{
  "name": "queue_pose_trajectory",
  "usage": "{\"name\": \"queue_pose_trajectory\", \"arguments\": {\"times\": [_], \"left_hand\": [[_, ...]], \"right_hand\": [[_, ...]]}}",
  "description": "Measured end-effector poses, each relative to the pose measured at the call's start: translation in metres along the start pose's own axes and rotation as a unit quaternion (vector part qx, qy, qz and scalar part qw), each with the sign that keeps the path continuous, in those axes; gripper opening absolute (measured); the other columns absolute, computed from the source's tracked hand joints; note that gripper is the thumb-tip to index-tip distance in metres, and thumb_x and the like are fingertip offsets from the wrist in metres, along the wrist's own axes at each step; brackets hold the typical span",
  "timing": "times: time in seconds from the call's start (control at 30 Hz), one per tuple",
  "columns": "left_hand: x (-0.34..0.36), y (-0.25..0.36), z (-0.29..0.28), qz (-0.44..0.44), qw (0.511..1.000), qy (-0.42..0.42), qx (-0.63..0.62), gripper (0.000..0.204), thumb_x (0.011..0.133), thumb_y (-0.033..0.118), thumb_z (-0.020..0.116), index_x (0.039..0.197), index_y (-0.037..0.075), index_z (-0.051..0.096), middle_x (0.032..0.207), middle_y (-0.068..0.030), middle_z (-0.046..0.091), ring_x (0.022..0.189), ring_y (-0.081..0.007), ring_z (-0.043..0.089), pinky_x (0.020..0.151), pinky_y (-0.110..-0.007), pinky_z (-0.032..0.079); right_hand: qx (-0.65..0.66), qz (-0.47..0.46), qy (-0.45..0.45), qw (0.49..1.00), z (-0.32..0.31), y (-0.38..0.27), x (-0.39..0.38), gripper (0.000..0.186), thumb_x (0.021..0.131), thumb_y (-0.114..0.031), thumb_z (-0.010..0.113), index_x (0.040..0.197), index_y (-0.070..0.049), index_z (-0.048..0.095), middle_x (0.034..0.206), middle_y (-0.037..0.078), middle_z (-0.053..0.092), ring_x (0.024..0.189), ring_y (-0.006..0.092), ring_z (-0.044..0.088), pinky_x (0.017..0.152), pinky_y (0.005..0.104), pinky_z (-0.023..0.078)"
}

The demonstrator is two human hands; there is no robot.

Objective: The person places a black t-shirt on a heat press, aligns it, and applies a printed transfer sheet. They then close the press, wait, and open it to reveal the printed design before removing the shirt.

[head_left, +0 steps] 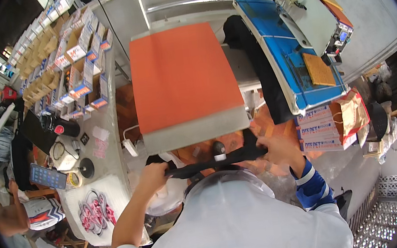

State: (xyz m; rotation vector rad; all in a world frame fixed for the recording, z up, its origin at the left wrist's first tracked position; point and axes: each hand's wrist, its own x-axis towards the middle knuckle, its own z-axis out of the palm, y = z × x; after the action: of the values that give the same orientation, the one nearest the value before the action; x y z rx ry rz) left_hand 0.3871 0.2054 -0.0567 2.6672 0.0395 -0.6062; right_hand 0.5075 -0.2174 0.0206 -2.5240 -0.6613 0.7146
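Observation:
My left hand (156, 177) grips one end of a black garment (191, 168), and my right hand (275, 150) grips the other. The cloth hangs stretched between them at waist height and has a small white label (220, 158) near its middle. Directly ahead, beyond the cloth, is a flat platen with an orange pad (183, 76) and a pale front strip. At its right, a press machine with a blue bed (273, 27) has a long black cloth (270, 86) hanging along its near side.
A table (111, 134) on the left carries cardboard organizers (72, 50), a phone (47, 175), tape and a printed white cloth (95, 209). Another person's arm (18, 208) is beside it. Stacked boxes (319, 130) and a paper bag (352, 116) stand below the press.

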Motion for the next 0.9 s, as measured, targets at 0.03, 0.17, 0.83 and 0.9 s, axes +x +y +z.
{"name": "queue_pose_trajectory", "arguments": {"times": [0.03, 0.17, 0.83, 0.9], "left_hand": [[-0.003, -0.016, -0.006, -0.003, 1.0, 0.012, -0.002, 0.022, 0.081, 0.018, 0.086, 0.092, 0.008, 0.07, 0.085, -0.017, 0.073, 0.086, -0.0401, 0.072, 0.074, -0.051, 0.056], [-0.021, -0.041, -0.053, -0.111, 0.937, 0.095, -0.318, 0.02, 0.076, 0.004, 0.087, 0.085, 0.002, 0.068, 0.083, -0.0085, 0.073, 0.079, -0.0272, 0.071, 0.074, -0.039, 0.055], [-0.042, -0.054, -0.167, 0.027, 0.826, 0.422, -0.374, 0.015, 0.086, -0.001, 0.076, 0.101, -0.001, 0.078, 0.103, -0.0132, 0.079, 0.098, -0.0232, 0.074, 0.091, -0.035, 0.056], [-0.029, -0.066, -0.158, -0.01, 0.891, 0.352, -0.287, 0.023, 0.077, -0.006, 0.074, 0.099, 0.001, 0.079, 0.105, -0.0125, 0.079, 0.109, -0.0273, 0.073, 0.1, -0.039, 0.055]], "right_hand": [[-0.016, -0.005, 0.003, 1.0, -0.004, 0.013, 0.008, 0.029, 0.076, -0.007, 0.084, 0.102, -0.004, 0.071, 0.095, 0.018, 0.074, 0.087, 0.0356, 0.072, 0.075, 0.0419, 0.055], [0.068, -0.086, 0.095, 0.989, -0.021, 0.052, 0.032, 0.022, 0.072, 0.002, 0.077, 0.091, -0.004, 0.068, 0.088, 0.017, 0.07, 0.083, 0.0368, 0.069, 0.069, 0.0436, 0.051], [0.336, -0.12, 0.314, 0.88, -0.1, 0.006, 0.094, 0.024, 0.066, 0.011, 0.074, 0.087, 0.002, 0.068, 0.083, 0.008, 0.066, 0.08, 0.021, 0.066, 0.078, 0.0317, 0.053], [0.154, -0.05, 0.316, 0.935, -0.102, 0.017, 0.087, 0.02, 0.068, 0.01, 0.073, 0.085, 0.003, 0.068, 0.084, 0.01, 0.067, 0.083, 0.0223, 0.067, 0.082, 0.033, 0.054]]}}
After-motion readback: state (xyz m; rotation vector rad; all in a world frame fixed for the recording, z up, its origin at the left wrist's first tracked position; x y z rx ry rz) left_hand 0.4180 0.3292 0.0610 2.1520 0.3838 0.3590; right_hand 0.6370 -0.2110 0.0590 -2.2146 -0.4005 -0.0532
